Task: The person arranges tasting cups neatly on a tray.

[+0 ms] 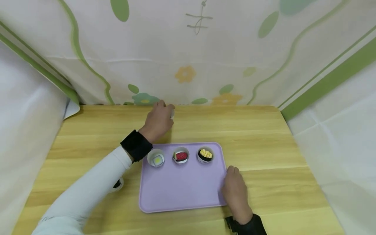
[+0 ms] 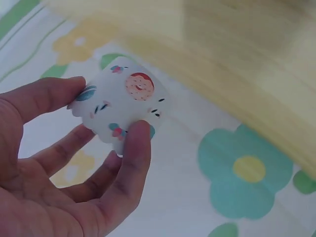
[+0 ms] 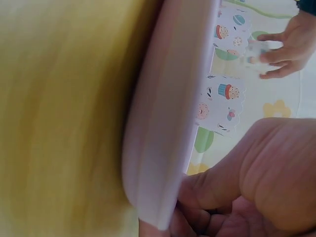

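Observation:
My left hand (image 1: pixel 158 120) is over the far edge of the table. Between thumb and fingers it pinches a white paper cupcake cup (image 2: pixel 121 101) with a scalloped rim and printed doughnuts. The inside of that cup is hidden. At the right side of the lilac tray (image 1: pixel 185 189), my right hand (image 1: pixel 236 192) grips the edge, thumb and fingers around the rim in the right wrist view. Along the tray's far side stand three paper cups: one holds a pale square piece with a yellow centre (image 1: pixel 158 160), one a red-topped piece (image 1: pixel 180 156), one a black-wrapped piece topped with yellow bits (image 1: pixel 205 154).
Another white cup (image 1: pixel 119 186) with something black in it stands left of the tray, partly hidden by my left sleeve (image 1: pixel 88 186). The wooden table (image 1: pixel 282 189) ends at a hanging patterned cloth (image 1: pixel 152 42) behind, with white cloth at both sides.

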Available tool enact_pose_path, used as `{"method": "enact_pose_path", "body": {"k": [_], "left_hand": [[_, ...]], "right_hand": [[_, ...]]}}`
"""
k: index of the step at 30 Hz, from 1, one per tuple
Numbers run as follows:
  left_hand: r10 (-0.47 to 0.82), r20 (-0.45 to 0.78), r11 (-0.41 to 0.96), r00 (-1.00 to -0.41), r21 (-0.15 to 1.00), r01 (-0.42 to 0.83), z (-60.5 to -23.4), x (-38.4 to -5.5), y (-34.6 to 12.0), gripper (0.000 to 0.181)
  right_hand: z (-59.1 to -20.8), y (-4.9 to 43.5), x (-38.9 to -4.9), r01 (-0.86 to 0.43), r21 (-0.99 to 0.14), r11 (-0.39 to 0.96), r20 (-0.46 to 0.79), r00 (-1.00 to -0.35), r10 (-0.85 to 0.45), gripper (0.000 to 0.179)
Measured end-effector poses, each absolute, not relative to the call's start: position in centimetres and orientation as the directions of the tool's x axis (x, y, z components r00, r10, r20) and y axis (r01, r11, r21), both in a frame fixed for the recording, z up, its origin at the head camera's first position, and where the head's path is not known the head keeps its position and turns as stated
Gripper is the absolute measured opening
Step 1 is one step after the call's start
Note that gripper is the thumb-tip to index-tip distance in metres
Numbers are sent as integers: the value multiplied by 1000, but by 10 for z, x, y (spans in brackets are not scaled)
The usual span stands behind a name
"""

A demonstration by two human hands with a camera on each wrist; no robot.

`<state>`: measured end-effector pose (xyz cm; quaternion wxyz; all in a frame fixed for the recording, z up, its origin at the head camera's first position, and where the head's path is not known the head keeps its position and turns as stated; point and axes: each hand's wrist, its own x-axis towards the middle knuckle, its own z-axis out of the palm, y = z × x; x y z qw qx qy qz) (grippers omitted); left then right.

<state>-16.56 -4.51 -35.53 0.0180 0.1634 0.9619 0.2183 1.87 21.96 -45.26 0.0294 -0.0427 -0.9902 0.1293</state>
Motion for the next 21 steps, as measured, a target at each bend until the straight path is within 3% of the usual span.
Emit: {"method": "enact_pose_path", "body": {"k": [11, 21], "left_hand": [[300, 113, 818, -947, 480, 316, -321, -98, -75, 48], [296, 134, 845, -946, 425, 324, -321, -18, -84, 50]], "right_hand": [[-450, 221, 17, 59, -273, 960, 37, -997, 72, 19], [-444, 226, 18, 64, -275, 959, 13, -997, 71, 16]]}}
